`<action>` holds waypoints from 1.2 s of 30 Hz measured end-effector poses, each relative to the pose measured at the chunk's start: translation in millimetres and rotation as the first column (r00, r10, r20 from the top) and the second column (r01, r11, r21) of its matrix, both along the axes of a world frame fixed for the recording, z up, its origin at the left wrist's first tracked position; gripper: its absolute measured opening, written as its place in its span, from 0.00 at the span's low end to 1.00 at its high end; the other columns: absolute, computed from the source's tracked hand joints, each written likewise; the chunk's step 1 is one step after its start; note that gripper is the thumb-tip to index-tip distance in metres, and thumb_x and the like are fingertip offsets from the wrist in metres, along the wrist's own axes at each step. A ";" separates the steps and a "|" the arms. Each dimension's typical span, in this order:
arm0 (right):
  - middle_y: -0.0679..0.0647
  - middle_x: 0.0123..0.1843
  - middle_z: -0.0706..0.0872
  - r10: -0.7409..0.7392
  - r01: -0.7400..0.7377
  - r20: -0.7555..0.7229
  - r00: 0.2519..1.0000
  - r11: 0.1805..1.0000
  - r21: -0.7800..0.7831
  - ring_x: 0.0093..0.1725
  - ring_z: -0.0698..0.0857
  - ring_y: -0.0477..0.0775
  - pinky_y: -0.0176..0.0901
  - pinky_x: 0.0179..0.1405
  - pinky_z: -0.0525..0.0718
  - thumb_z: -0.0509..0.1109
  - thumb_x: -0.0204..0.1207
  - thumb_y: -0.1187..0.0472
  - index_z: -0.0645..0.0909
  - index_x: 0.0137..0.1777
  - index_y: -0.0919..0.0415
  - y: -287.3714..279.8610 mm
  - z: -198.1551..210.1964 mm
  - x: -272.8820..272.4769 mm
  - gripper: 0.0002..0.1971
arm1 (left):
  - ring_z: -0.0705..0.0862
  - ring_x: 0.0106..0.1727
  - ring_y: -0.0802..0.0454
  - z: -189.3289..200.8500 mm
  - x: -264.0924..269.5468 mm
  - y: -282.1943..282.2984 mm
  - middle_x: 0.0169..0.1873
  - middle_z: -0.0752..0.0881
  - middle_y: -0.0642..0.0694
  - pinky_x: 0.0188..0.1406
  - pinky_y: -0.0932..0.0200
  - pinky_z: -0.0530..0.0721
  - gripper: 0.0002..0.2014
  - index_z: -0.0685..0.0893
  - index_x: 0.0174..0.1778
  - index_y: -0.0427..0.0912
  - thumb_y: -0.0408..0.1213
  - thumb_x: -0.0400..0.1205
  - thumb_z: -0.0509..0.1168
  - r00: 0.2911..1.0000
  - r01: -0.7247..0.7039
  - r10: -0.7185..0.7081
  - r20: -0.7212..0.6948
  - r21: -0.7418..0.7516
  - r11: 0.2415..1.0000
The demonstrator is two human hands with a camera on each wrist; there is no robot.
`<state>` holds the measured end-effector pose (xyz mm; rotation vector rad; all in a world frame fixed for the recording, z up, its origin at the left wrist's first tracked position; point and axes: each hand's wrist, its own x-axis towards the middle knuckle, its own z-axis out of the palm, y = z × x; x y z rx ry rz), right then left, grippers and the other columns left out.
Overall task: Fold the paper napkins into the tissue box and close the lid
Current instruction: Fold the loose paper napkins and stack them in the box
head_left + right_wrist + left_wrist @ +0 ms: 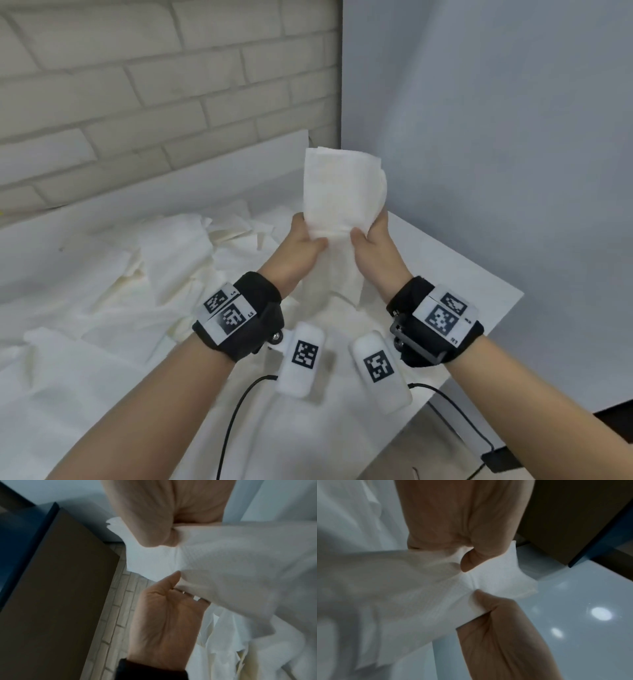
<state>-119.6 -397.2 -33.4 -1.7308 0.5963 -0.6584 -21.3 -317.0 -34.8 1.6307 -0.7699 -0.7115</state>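
I am gripping one napkin (pixel 342 192) with my left hand (pixel 303 245) and right hand (pixel 375 245), lifting it above the table (pixel 462 274) to fold it cleanly. Loose napkins (pixel 154 274) are lying below; I am seeing no box.

head: bright, even, soft shadows, straight lines bowed at edges | left wrist: dim, ceiling lights glaring on glossy surface (pixel 590 615), napkin (pixel 385 595) motion-blurred | right wrist: dim, bluish, blurred toward right edge
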 end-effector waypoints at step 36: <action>0.47 0.58 0.72 -0.161 0.136 0.056 0.985 0.942 0.307 0.56 0.75 0.45 0.40 0.57 0.72 0.51 0.85 0.66 0.56 0.69 0.57 -30.8 -19.6 -0.8 0.15 | 0.70 0.70 0.55 -18.5 -12.5 -37.4 0.69 0.69 0.51 0.62 0.66 0.71 0.22 0.53 0.76 0.45 0.30 0.88 0.51 0.995 0.078 -0.083 -0.059 -0.088 0.993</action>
